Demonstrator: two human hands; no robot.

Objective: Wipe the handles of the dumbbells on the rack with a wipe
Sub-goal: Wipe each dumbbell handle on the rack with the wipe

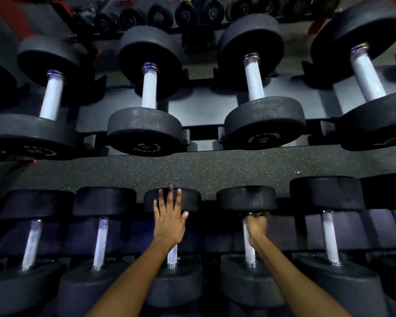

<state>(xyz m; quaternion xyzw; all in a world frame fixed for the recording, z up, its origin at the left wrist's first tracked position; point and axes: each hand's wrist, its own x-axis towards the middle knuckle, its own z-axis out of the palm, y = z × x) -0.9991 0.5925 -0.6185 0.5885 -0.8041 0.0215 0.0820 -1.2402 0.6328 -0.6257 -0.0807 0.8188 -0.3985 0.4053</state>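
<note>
Two tiers of the rack (215, 106) carry dumbbells – four full ones above plus a sliver at 9 o'clock, six on the near tier. The left hand (168, 221) lies flat, fingers spread, on the far head of the third near dumbbell (173, 199). At 3 o'clock from it, the right hand (256, 227) – grip curled tight – wraps the fourth dumbbell's handle (248, 250). The wipe cannot be made out.

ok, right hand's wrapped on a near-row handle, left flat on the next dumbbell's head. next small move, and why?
Probably slide the right hand down the handle toward the near head. It grips the far end, just under the far head, and bare metal shows below the fist. No wipe is visible; it may be hidden inside the fist. The left hand lies flat on the neighbouring dumbbell, seemingly bracing.
</note>
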